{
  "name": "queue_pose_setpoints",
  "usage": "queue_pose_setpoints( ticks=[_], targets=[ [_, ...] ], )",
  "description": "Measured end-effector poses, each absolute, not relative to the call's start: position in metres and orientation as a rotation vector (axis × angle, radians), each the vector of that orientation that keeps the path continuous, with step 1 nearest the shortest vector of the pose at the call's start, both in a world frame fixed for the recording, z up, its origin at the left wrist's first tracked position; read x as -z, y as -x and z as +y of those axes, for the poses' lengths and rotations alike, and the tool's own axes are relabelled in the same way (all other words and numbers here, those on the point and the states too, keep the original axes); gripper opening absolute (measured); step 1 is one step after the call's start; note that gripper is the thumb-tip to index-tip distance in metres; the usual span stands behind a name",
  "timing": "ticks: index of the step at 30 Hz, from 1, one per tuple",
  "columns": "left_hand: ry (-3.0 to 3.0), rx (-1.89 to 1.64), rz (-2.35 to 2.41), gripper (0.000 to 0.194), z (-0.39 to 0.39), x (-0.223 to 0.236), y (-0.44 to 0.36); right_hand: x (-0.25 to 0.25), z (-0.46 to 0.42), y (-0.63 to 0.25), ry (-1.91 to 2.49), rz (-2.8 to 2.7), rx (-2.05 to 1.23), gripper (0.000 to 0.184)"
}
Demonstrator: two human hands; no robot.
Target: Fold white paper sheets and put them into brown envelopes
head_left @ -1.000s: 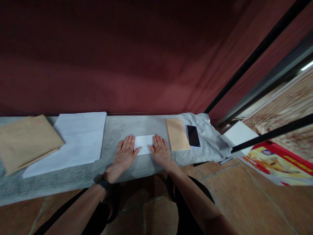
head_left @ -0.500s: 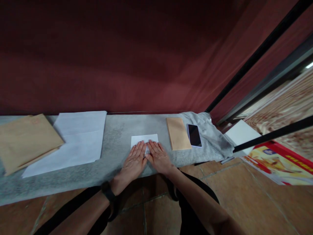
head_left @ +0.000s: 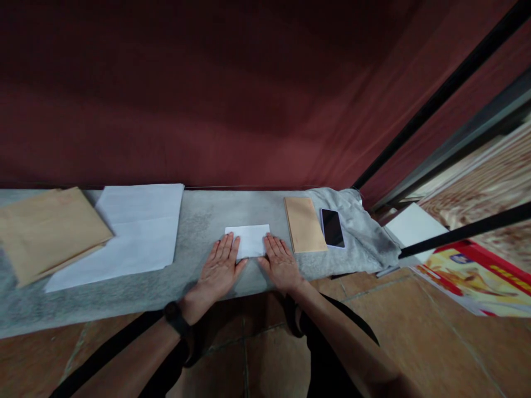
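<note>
A small white sheet of folded paper [head_left: 252, 241] lies flat on the grey cloth-covered bench [head_left: 203, 221] in front of me. Over its left edge rests my left hand [head_left: 221, 265], open and palm down with fingers stretched out. My right hand [head_left: 282, 262] lies flat and open across the right edge. The thumbs sit near the paper's lower edge, apart from each other. The paper's middle shows between the hands; its two side edges are partly hidden under the fingers.
To the right lie a tan paper packet [head_left: 305, 224] and a phone [head_left: 332, 228]. At the left, brown envelopes [head_left: 53, 232] overlap large white sheets [head_left: 141, 226]. A dark red cloth wall [head_left: 249, 121] rises behind the bench. A printed carton [head_left: 477, 276] and black poles [head_left: 464, 229] stand at the right.
My hands have slid apart, from together at the paper's middle out to its left and right edges, uncovering its centre.
</note>
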State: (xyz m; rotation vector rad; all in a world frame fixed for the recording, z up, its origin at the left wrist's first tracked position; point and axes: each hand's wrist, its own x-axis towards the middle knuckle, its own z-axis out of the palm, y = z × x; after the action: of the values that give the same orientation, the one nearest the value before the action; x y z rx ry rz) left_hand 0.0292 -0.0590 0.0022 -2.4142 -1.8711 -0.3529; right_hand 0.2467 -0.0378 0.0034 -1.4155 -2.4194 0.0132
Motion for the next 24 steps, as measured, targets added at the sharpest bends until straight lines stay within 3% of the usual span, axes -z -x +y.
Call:
queue_pose_setpoints(
  ticks=[14,24],
  targets=[
    [2.734,0.196,-1.589,0.061,-0.053,-0.022,-0.048,-0.014,-0.043,-0.222,1.299,-2.514,-0.191,0.061],
    [2.740,0.330,-1.569,0.062,-0.052,-0.008,-0.046,-0.004,-0.043,-0.232,1.327,-2.492,-0.084,0.061]
  ],
)
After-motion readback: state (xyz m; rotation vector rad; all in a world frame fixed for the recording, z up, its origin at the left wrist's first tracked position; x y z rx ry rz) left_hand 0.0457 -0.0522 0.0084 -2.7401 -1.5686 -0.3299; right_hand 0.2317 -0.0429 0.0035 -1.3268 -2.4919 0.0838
